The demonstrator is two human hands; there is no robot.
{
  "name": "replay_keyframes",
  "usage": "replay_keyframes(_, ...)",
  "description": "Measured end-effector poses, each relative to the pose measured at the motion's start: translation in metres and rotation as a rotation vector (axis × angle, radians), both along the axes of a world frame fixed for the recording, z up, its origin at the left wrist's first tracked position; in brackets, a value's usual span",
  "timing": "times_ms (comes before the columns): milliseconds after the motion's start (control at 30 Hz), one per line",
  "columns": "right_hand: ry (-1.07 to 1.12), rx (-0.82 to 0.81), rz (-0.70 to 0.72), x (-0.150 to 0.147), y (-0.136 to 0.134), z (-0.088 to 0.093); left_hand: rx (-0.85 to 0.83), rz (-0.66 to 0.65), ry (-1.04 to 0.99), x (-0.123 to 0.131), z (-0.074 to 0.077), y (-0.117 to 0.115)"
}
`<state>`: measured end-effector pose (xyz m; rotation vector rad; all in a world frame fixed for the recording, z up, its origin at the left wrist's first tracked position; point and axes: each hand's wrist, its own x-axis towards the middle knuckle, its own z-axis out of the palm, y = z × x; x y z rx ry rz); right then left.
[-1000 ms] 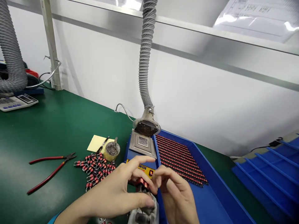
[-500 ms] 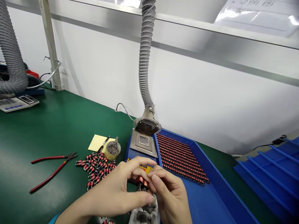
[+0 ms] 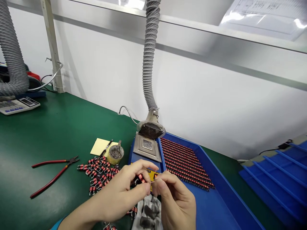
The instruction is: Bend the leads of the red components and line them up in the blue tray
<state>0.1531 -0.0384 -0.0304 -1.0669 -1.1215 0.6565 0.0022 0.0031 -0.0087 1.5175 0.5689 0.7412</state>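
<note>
Left hand (image 3: 126,188) over by the blue machine (image 3: 144,155) gripping a small red-and-black part (image 3: 141,178), right hand (image 3: 178,198) pinching a thin wire (image 3: 153,182) near it, similar parts (image 3: 99,175) heaped on the green counter (image 3: 64,127), pliers (image 3: 69,162) splayed nearby

- The one view looks out from the person's head, forward and down.
- It faces a green bench (image 3: 72,127) and the white wall (image 3: 107,73) behind.
- Left hand (image 3: 122,190) and right hand (image 3: 177,201) appear close, low in view; the wall is farther off.
</note>
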Motion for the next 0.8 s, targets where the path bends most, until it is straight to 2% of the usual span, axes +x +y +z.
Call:
replay_keyframes(167, -0.059, 0.004, -0.016, 0.0014, 0.0023, 0.0017, 0.049, 0.005, 0.055, -0.0005, 0.003, -0.0011)
replay_keyframes(333, 0.014, 0.061, 0.068, 0.0006, 0.0039, 0.001, 0.053, -0.014, 0.075, -0.0002, 0.0068, -0.0005)
replay_keyframes(533, 0.006, 0.033, 0.031, -0.0022, 0.0035, 0.0014, 0.108, 0.013, 0.096, -0.0004, 0.0071, -0.0014)
replay_keyframes(800, 0.06, 0.005, 0.117, -0.0022, 0.0057, 0.0005, 0.144, -0.017, 0.107, 0.0002, 0.0093, -0.0023)
